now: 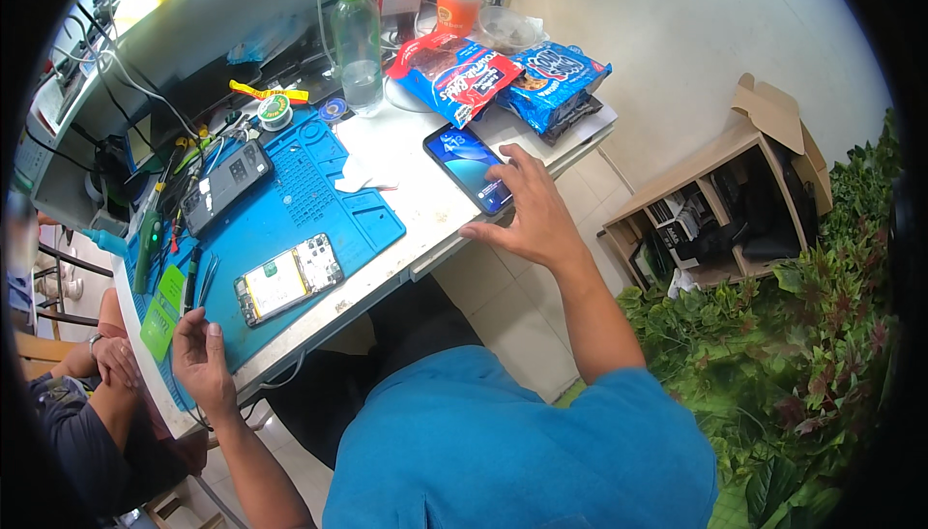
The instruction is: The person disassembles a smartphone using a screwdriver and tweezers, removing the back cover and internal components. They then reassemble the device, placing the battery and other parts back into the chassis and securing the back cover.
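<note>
A smartphone (466, 169) with a lit blue screen lies face up on the white tabletop. My right hand (530, 208) is over its right edge, fingers bent and thumb spread apart; whether a fingertip touches the screen is unclear. My left hand (203, 365) rests at the table's front left edge, palm up, with loosely curled fingers and nothing visible in them. Just beyond its fingertips are tweezers (209, 279) and a black pen-like tool (191, 282). An opened phone (288, 279) with battery and circuit board exposed lies on the blue repair mat (348, 249).
A dark phone back cover (228, 187) lies on the mat near a solder spool (275, 111). Behind stand a green-capped bottle (359, 50), snack bags (464, 79) and an orange cup (458, 5). Another person's hands (116, 363) are at left; a wooden cabinet (715, 200) stands right.
</note>
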